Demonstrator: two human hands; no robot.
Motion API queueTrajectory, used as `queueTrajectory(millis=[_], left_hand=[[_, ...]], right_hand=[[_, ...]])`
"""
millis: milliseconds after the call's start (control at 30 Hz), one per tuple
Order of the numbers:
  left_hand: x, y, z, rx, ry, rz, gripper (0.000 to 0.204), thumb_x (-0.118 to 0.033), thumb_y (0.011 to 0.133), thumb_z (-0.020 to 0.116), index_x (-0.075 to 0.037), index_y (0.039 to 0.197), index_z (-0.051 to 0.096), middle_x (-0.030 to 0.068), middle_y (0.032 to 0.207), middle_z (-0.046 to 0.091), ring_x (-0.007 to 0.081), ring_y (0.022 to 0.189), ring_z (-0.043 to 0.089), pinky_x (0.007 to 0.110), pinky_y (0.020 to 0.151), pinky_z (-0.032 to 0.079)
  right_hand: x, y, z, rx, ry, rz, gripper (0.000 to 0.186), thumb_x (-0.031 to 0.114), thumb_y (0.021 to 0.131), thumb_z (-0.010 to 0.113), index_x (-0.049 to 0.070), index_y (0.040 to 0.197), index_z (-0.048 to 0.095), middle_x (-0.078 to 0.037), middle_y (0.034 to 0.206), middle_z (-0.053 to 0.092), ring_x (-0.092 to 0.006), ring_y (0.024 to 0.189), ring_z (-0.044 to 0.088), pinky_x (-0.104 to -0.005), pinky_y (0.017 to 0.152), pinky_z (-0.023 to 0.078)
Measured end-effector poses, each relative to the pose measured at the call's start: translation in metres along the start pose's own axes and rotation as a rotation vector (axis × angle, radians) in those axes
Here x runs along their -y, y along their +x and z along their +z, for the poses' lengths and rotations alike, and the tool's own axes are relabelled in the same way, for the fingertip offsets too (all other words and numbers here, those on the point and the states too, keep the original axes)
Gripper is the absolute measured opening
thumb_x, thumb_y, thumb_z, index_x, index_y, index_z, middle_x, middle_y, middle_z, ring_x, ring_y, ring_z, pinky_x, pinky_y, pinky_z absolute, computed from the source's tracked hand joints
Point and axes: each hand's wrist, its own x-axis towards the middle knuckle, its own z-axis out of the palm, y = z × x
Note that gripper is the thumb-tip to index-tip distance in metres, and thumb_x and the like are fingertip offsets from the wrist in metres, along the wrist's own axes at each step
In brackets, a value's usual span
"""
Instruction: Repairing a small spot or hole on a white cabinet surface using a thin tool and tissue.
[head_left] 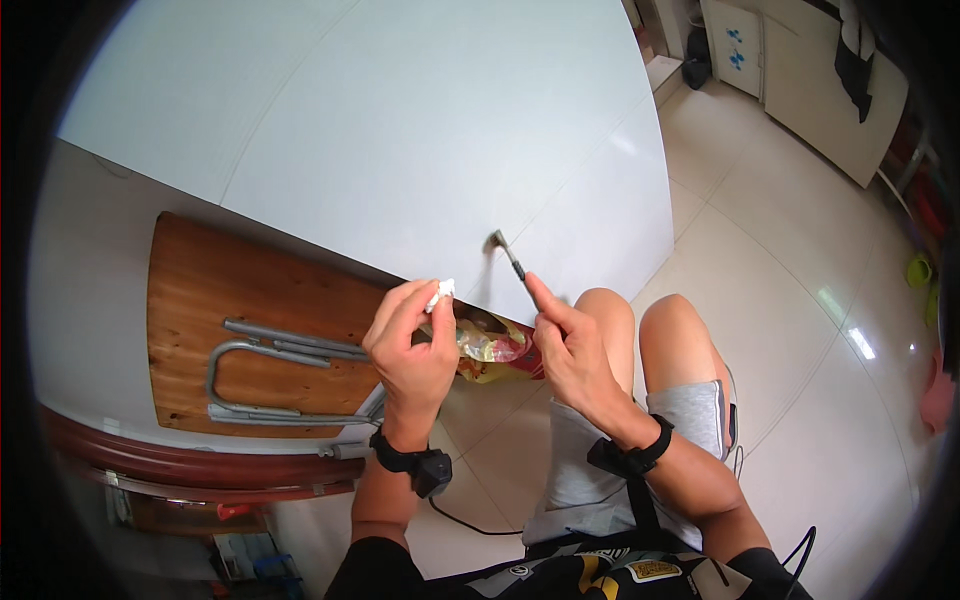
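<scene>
Two hands at centre: left hand [410, 345] pinches a white wad [441, 293] in closed fingertips; right hand [572, 352] grips a thin tool [509, 255] pointing to 11 o'clock against the wall [400, 120]. Snack bag [492, 350] lies between them; folded table [250, 330] at 9 o'clock.

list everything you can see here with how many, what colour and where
White panel: one, white, leaning ahead.
Wooden board: one, brown, at left.
Metal folding legs: one set, grey, on the board.
Small tool: one, grey, tip against the panel.
White scrap: one, white, pinched in fingertips.
Snack bag: one, yellow and red, between the hands.
Cabinet: one, white, far right.
Left hand: holds the scrap.
Right hand: holds the tool.
</scene>
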Motion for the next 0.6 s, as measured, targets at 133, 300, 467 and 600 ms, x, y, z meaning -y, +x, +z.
queueTrajectory(millis=[133,300,467,600], left_hand=[[-0.016,0.038,-0.003,-0.020,0.194,0.204,0.021,0.011,0.082,0.070,0.004,0.101,0.070,0.0132,0.101,0.067,0.0182,0.080,0.066,0.024,0.063,0.056],[-0.022,0.082,0.008,0.091,0.506,0.593,0.023,0.006,0.074,0.074,0.000,0.095,0.069,0.0096,0.096,0.062,0.0240,0.072,0.061,0.034,0.057,0.049],[-0.010,0.102,0.034,0.317,0.801,0.777,0.016,0.001,0.075,0.072,-0.004,0.088,0.065,0.0069,0.084,0.054,0.0234,0.072,0.057,0.035,0.055,0.046],[-0.014,0.113,0.050,0.366,0.779,0.832,0.013,0.000,0.074,0.071,-0.004,0.082,0.061,0.0072,0.080,0.050,0.0235,0.071,0.055,0.035,0.054,0.045]], right_hand=[[0.024,0.027,-0.010,-0.146,0.123,0.006,0.047,0.002,0.100,0.043,0.003,0.146,0.049,0.006,0.069,0.042,-0.0040,0.061,0.038,-0.0227,0.054,0.037],[-0.024,0.004,-0.004,-0.184,0.163,0.042,0.046,0.004,0.101,0.044,0.001,0.146,0.049,0.006,0.073,0.044,-0.0032,0.064,0.038,-0.0216,0.056,0.036],[-0.066,-0.025,0.003,-0.176,0.170,0.151,0.046,0.005,0.101,0.045,0.002,0.148,0.047,0.005,0.078,0.050,-0.0036,0.069,0.042,-0.0213,0.061,0.040],[-0.080,-0.023,0.004,-0.165,0.281,0.044,0.047,0.006,0.103,0.045,0.003,0.150,0.044,0.004,0.077,0.052,-0.0040,0.067,0.044,-0.0212,0.060,0.041]])
